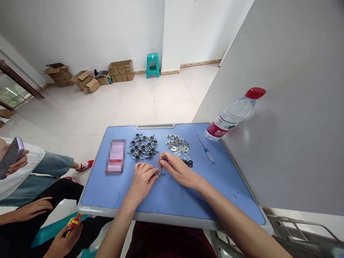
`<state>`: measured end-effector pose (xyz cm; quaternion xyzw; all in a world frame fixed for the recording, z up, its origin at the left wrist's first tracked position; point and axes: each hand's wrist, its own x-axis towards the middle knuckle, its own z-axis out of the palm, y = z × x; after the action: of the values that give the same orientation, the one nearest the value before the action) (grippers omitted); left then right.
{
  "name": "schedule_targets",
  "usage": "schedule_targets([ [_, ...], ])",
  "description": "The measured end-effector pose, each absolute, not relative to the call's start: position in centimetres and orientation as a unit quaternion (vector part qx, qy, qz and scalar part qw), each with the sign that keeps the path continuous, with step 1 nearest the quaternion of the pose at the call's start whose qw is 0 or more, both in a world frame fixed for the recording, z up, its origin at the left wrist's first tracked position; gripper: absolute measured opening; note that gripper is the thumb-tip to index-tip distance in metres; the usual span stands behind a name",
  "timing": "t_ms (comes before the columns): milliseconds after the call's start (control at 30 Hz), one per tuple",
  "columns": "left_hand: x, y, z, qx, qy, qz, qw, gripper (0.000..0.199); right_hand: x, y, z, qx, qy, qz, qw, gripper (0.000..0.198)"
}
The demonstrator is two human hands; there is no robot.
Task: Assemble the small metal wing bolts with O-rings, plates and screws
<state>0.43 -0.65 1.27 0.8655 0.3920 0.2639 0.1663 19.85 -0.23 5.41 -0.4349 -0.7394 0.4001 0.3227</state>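
My left hand [143, 179] pinches a small metal fitting [159, 173] against the blue tabletop. My right hand [178, 170] is closed around a small screwdriver, its dark handle end [165, 158] showing above the fingers and its thin shaft pointing down at the fitting. Beyond my hands lies a cluster of metal fittings with black round centres [143, 147]. Silver clip-like levers [176, 140], flat metal plates [184, 150] and black rings [189, 163] are grouped by my right hand. A second screwdriver [206, 149] with a clear blue handle rests farther right.
A water bottle [224, 120] with a red cap stands at the table's back right, beside a grey panel [292, 118]. A pixelated phone-shaped item [116, 157] lies at left. Two people sit left, one holding a phone [12, 156]. Cardboard boxes [120, 71] and a teal stool [153, 65] are by the wall.
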Motion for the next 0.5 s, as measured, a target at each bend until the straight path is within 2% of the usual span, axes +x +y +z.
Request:
schedule_targets([
  [167,0.45,-0.64,1.29,0.864,0.395,0.262,0.17,0.014,19.61,-0.27,5.46,-0.433,-0.739,0.405,0.32,0.023],
  [500,0.41,-0.63,1.12,0.864,0.391,0.265,0.172,0.014,19.82,-0.06,4.6,-0.412,-0.786,0.326,0.327,0.012],
])
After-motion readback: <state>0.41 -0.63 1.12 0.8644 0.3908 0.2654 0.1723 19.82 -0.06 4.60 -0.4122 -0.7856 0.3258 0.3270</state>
